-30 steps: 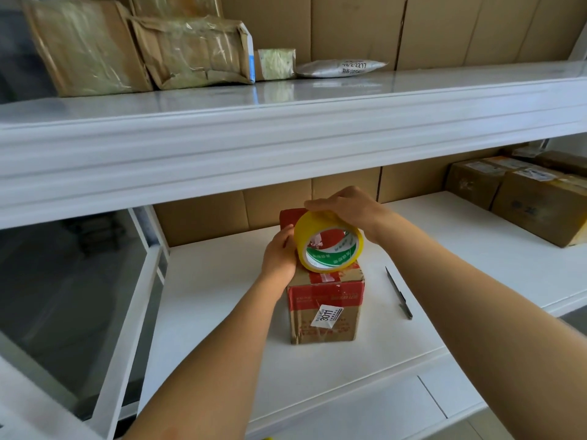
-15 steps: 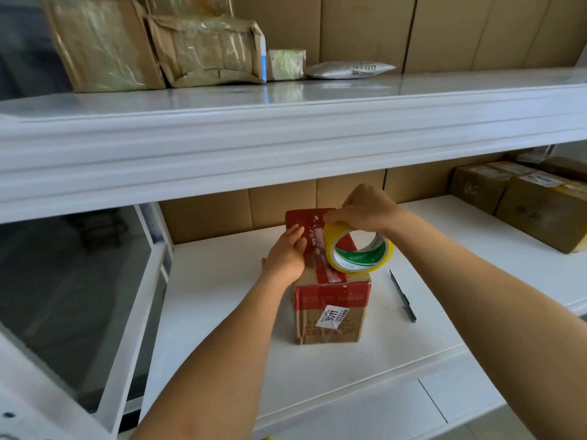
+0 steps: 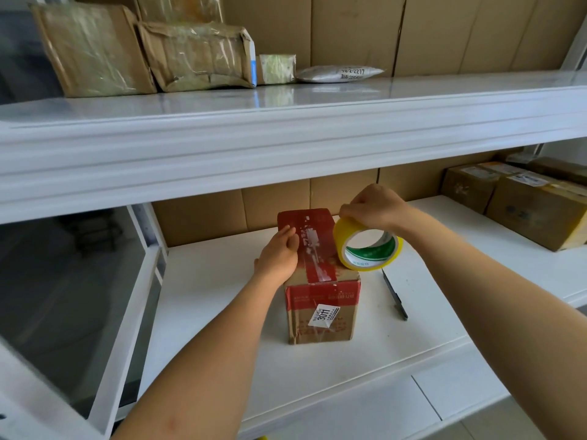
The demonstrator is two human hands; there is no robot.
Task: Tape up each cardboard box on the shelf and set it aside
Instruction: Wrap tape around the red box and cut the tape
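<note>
Right hand (image 3: 374,206) hides part of tape roll (image 3: 368,246).

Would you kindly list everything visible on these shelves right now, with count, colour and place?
Small cardboard box: one, brown with red bands and a white 3011 label, lower shelf, centre.
Tape roll: one, yellow with a green and white core, at the box's top right edge.
Knife: one, dark, flat on the lower shelf right of the box.
Taped boxes: at least three, brown, lower shelf, far right.
Wrapped parcels: about four, brown under clear tape, upper shelf, left.
Mailer bag: one, grey-white, upper shelf, right of the parcels.
Shelves: two, white.
Left hand: rests on the box's top left side.
Right hand: grips the tape roll from above.
</note>
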